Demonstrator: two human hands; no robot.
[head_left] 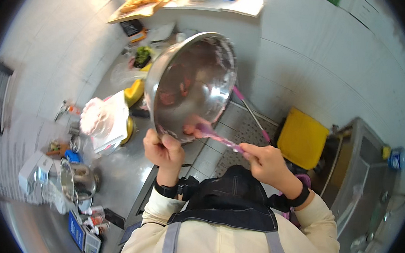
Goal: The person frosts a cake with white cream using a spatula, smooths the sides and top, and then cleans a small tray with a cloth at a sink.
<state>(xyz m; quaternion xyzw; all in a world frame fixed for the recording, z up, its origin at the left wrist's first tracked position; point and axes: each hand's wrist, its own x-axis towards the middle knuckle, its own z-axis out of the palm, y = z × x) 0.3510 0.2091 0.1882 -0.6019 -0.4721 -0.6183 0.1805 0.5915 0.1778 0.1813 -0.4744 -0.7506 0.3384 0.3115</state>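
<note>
A large steel mixing bowl (169, 67) is tilted steeply, its opening turned toward me and the right. My left hand (164, 152) grips its near rim, thumb bent over the edge. Pink cream smears cling to the inside wall and the rim. In my right hand (266, 163) is a purple spatula (220, 138), held by its handle. Pink cream coats the blade, which is at the bowl's lower rim; slight blur hides whether it touches the metal.
Left on the steel counter (123, 172), a pink frosted cake (95, 116) stands near a yellow-handled thing. Further down are a stand mixer (37, 173), its steel bowl (77, 181) and several bottles (96, 220). Right are a yellow-lidded bin (302, 138), a pink-handled pole (250, 112) and a steel sink (363, 175).
</note>
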